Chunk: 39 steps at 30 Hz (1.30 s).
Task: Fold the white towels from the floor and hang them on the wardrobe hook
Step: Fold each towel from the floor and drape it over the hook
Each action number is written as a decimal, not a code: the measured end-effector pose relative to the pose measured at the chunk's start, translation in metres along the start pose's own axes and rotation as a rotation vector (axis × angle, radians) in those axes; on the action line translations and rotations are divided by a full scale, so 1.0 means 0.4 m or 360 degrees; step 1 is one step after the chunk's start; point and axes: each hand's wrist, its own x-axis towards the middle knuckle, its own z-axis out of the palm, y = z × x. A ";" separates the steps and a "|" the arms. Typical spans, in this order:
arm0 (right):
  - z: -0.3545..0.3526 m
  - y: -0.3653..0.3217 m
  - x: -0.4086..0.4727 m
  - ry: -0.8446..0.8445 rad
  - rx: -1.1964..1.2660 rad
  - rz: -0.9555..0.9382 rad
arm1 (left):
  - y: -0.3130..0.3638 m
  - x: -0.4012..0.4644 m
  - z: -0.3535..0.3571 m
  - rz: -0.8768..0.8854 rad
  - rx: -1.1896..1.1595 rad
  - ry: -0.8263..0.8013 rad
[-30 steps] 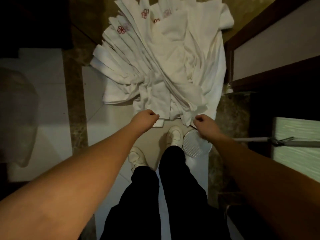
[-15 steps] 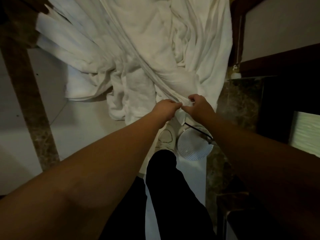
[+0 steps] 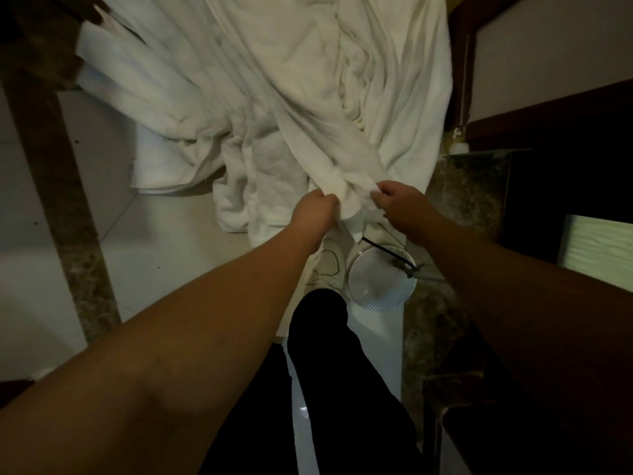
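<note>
The white towels [image 3: 274, 97] are cut off by the top edge. Fingertips of the left hand [image 3: 317, 212] and right hand [image 3: 402, 207] are buried in their hem; individual towels cannot be told apart.

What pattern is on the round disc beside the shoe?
Fine parallel ridges on a silvery round disc, head view.

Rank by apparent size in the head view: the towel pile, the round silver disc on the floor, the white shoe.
1. Towel pile, by far the largest.
2. Round silver disc.
3. White shoe, partly hidden by the trouser leg, so unsure against the disc.
</note>
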 end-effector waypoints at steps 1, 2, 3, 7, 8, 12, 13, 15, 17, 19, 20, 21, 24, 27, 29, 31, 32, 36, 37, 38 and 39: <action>-0.008 -0.019 -0.021 0.0013 0.0048 0.0008 | -0.006 -0.023 -0.023 0.0000 -0.0022 0.0036; -0.016 -0.042 -0.042 0.0032 0.0067 0.0011 | -0.008 -0.051 -0.050 -0.0005 -0.0031 0.0081; -0.023 -0.066 -0.064 0.0053 0.0090 0.0014 | -0.012 -0.076 -0.083 0.0029 -0.0060 0.0143; -0.060 -0.178 -0.166 0.0087 0.0242 -0.0036 | 0.013 -0.194 -0.229 -0.0023 -0.0547 0.0324; -0.074 -0.210 -0.191 0.0103 0.0258 -0.0059 | 0.025 -0.218 -0.268 -0.0044 -0.0637 0.0354; -0.146 -0.348 -0.301 0.0203 0.0363 -0.0137 | 0.109 -0.349 -0.416 0.0068 -0.0685 0.0404; -0.166 -0.382 -0.332 0.0232 0.0382 -0.0154 | 0.134 -0.389 -0.448 0.0149 -0.0694 0.0411; -0.207 -0.448 -0.399 0.0296 0.0431 -0.0188 | 0.185 -0.472 -0.514 0.0220 -0.0680 0.0408; -0.248 -0.516 -0.471 0.0355 0.0481 -0.0243 | 0.233 -0.559 -0.579 0.0329 -0.0688 0.0431; -0.289 -0.585 -0.549 0.0403 0.0540 -0.0288 | 0.281 -0.661 -0.644 0.0420 -0.0769 0.0473; -0.308 -0.619 -0.592 0.0428 0.0571 -0.0310 | 0.300 -0.711 -0.676 0.0440 -0.0799 0.0510; -0.326 -0.652 -0.635 0.0456 0.0592 -0.0336 | 0.317 -0.760 -0.705 0.0462 -0.0813 0.0537; -0.379 -0.739 -0.765 0.0538 0.0592 -0.0409 | 0.345 -0.909 -0.794 0.0656 -0.0807 0.0583; -0.431 -0.812 -0.900 0.0586 0.0557 -0.0442 | 0.355 -1.065 -0.877 0.0825 -0.0902 0.0558; -0.457 -0.850 -0.991 0.0588 0.0611 -0.0426 | 0.351 -1.167 -0.923 0.0932 -0.0883 0.0518; -0.470 -0.878 -1.075 0.0572 0.0672 -0.0422 | 0.334 -1.259 -0.959 0.1011 -0.0873 0.0491; -0.470 -0.888 -1.114 0.0573 0.0678 -0.0430 | 0.319 -1.304 -0.972 0.1037 -0.0878 0.0481; -0.442 -0.904 -1.252 0.0542 0.0680 -0.0474 | 0.229 -1.478 -0.992 0.1103 -0.0992 0.0511; -0.432 -0.901 -1.278 0.0516 0.0684 -0.0496 | 0.199 -1.519 -0.992 0.1123 -0.1037 0.0525; -0.420 -0.896 -1.304 0.0493 0.0685 -0.0517 | 0.165 -1.560 -0.993 0.1154 -0.1083 0.0528; -0.406 -0.889 -1.331 0.0476 0.0692 -0.0534 | 0.127 -1.601 -0.994 0.1191 -0.1107 0.0529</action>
